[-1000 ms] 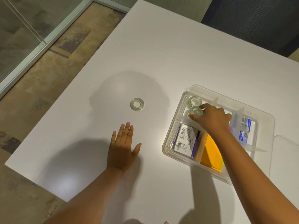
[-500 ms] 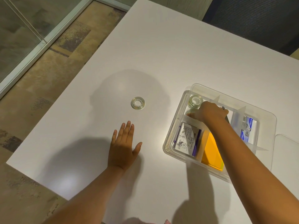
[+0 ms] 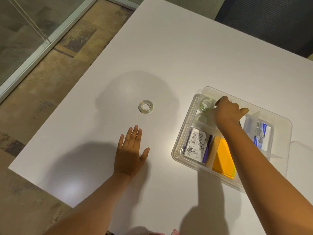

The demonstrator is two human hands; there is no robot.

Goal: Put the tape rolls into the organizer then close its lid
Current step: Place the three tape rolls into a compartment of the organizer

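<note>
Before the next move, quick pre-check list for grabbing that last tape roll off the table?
1. Loose tape roll lies flat on the white table, nothing around it: ok.
2. Left hand flat on the table, open, near that roll: ok.
3. Right hand clear of the clear organizer: not ok, it is inside the far-left compartment.
4. Right grip empty: cannot tell, fingers curled.
5. Tape stack already in that compartment: ok.
6. Lid closed: not ok.

White table (image 3: 186, 53), patterned carpet floor (image 3: 55, 68) to its left, glass partition with pale frame (image 3: 42, 43) beyond the carpet, dark mesh chair back (image 3: 271, 22) behind the table's far edge
</note>
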